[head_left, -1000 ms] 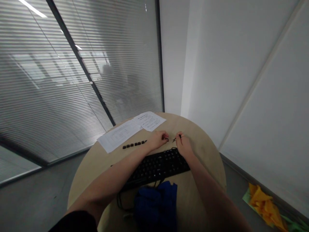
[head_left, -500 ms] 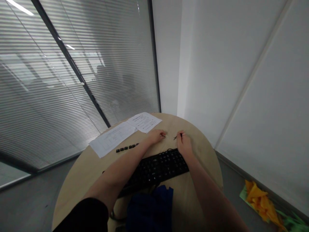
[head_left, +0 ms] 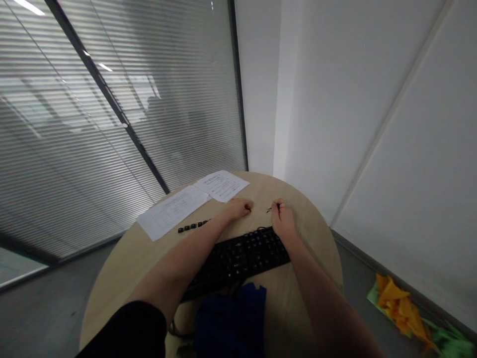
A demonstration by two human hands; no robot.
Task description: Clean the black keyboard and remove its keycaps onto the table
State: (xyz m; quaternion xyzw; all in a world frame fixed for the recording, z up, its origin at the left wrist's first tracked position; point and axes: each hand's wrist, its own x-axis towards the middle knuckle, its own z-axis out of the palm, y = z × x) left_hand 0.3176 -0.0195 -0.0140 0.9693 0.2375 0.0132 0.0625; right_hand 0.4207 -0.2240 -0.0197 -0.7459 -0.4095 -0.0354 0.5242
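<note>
My left hand (head_left: 240,208) is beyond the black keyboard (head_left: 242,256), its fingers pinched together around something small and dark that I cannot make out. My right hand (head_left: 282,217) is closed on a thin dark tool (head_left: 269,210), whose fine prongs point left toward my left hand; the two hands are apart. The keyboard lies at a slant under my forearms. Left of my left forearm, a row of small black keycaps (head_left: 193,226) sits on the round wooden table (head_left: 309,223), partly hidden by the arm.
Two printed paper sheets (head_left: 173,211) lie at the table's far left edge. A blue cloth (head_left: 231,323) and a dark cable are at the near side. Orange and green material (head_left: 398,303) lies on the floor at right, by the white wall.
My left fingers have closed together more and moved slightly left. My right hand keeps its hold on the tool. The whole view has shifted a little.
</note>
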